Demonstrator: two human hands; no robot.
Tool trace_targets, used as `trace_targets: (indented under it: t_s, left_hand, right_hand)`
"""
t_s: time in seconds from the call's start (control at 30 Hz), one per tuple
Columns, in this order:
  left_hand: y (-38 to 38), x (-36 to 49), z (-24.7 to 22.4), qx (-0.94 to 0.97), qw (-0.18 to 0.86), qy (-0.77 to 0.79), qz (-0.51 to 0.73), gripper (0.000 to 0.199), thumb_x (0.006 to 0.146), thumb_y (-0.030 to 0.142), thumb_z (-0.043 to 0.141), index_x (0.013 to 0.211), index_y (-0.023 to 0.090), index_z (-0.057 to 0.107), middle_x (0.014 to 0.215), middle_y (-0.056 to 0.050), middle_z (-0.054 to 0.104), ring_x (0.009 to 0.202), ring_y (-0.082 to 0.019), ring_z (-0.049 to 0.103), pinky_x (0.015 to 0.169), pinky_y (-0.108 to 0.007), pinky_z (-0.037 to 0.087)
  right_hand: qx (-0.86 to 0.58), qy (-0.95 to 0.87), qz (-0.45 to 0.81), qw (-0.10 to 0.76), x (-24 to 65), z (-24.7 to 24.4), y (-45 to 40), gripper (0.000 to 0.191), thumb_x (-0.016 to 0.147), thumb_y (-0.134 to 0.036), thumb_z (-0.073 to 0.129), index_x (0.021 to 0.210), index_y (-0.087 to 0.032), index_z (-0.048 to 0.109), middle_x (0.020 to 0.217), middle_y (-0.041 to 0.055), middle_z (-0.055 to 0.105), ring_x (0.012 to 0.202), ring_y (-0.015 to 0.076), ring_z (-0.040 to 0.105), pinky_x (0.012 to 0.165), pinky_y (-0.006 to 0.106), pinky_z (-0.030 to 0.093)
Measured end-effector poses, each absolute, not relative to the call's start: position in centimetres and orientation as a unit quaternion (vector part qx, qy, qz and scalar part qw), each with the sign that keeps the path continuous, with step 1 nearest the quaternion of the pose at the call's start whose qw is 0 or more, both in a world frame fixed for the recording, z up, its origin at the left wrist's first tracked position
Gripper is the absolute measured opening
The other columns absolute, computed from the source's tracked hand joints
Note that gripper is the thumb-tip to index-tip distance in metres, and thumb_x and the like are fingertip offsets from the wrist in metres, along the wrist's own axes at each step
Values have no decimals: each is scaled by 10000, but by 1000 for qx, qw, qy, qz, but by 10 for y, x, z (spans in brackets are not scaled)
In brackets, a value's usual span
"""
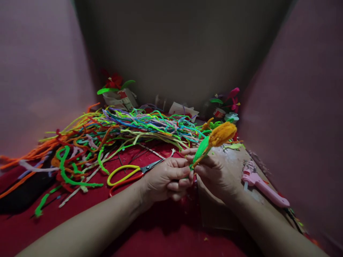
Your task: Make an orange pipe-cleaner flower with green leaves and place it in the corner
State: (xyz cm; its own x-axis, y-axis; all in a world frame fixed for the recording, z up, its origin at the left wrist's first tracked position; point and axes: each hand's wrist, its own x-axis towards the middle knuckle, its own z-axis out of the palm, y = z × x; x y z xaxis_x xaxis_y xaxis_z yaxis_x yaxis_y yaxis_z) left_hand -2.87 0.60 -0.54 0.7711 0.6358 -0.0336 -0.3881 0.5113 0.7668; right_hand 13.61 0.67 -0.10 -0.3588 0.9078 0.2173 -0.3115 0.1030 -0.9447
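Note:
Both hands meet around a pipe-cleaner flower [222, 134], which has a fuzzy orange-yellow head, a green leaf [201, 149] and a thin stem. My left hand [174, 176] is closed, pinching the lower stem between thumb and curled fingers. On the other side, my right hand [214, 173] has its thumb and fingers around the stem and leaf base; some of its fingers are hidden behind the flower. The head tilts up to the right, above the hands. Scissors [134, 175] with yellow and red handles lie just left of my left hand, blades pointing toward it.
A large heap of coloured pipe cleaners [150, 123] spreads across the back and left of the red cloth [166, 228]. At right, a pink glue gun [264, 185] rests on a cardboard sheet [218, 214]. Finished-looking flowers [114, 81] stand at the back, near white paper pieces [182, 110].

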Motion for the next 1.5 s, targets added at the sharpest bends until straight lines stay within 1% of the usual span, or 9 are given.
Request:
trace_targets:
  t_s: [0.23, 0.37, 0.43, 0.5, 0.7, 0.9, 1.23, 1.37, 1.5]
  left_hand:
    - [5, -24, -5, 438, 820, 200, 309, 200, 806, 337, 569, 773, 143, 536, 562, 65, 430, 330, 1, 187, 336, -152, 222]
    - [1, -20, -4, 666, 500, 378, 405, 150, 798, 299, 560, 827, 153, 585, 674, 11, 527, 534, -81, 446, 505, -203, 350]
    - [-1, -19, -10, 742, 315, 404, 432, 105, 788, 235, 552, 845, 162, 602, 711, -4, 542, 636, -116, 476, 610, -234, 374]
    - [-2, -18, -15, 765, 242, 406, 438, 130, 828, 204, 478, 803, 172, 601, 677, 0, 527, 615, -114, 458, 618, -235, 365]
    - [0, -15, -9, 640, 488, 397, 442, 198, 833, 255, 507, 687, 154, 595, 618, 29, 498, 573, -80, 422, 551, -183, 340]
    - [1, -18, -4, 478, 707, 335, 400, 190, 779, 328, 607, 774, 139, 587, 521, 67, 422, 391, -19, 273, 394, -165, 185]
    - [3, -31, -7, 391, 866, 169, 262, 193, 794, 297, 613, 732, 117, 585, 485, 70, 450, 295, 14, 199, 328, -134, 281]
    - [5, -33, -9, 378, 891, 119, 222, 223, 768, 336, 642, 736, 124, 580, 492, 74, 453, 285, 18, 173, 297, -122, 234]
    - [7, -30, -8, 439, 839, 184, 264, 216, 826, 342, 550, 765, 136, 575, 548, 55, 478, 307, -1, 240, 319, -146, 256]
  right_hand:
    - [-284, -467, 636, 545, 132, -7, 0, 131, 697, -177, 698, 785, -261, 746, 977, 5, 684, 876, 183, 605, 814, 339, 476]
    - [-309, -446, 610, 577, 128, -14, 2, 123, 698, -168, 698, 772, -251, 749, 818, 0, 713, 803, 173, 617, 810, 338, 464]
    - [-335, -457, 588, 577, 126, -16, 2, 103, 704, -176, 699, 769, -237, 750, 811, 3, 715, 817, 177, 615, 816, 330, 457]
    - [-355, -472, 572, 569, 125, -17, 1, 90, 716, -191, 694, 777, -229, 748, 806, 5, 716, 824, 181, 613, 825, 334, 454]
    - [-375, -548, 527, 530, 129, -9, -2, 125, 744, -223, 676, 845, -251, 745, 822, -5, 725, 789, 171, 623, 805, 326, 473]
    - [-360, -563, 544, 508, 132, -6, -3, 209, 776, -226, 652, 964, -292, 716, 886, -13, 718, 812, 157, 617, 762, 298, 480]
    - [-339, -610, 505, 508, 142, -14, 2, 170, 728, -285, 695, 889, -330, 730, 1023, 12, 672, 1009, 254, 573, 907, 456, 428]
    - [-318, -631, 484, 517, 141, -9, -4, 149, 779, -238, 647, 869, -320, 731, 1161, -10, 608, 1104, 229, 522, 947, 403, 412]
    - [-328, -601, 497, 533, 137, -17, -3, 157, 812, -216, 601, 881, -309, 708, 1059, -11, 653, 964, 185, 595, 875, 352, 467]
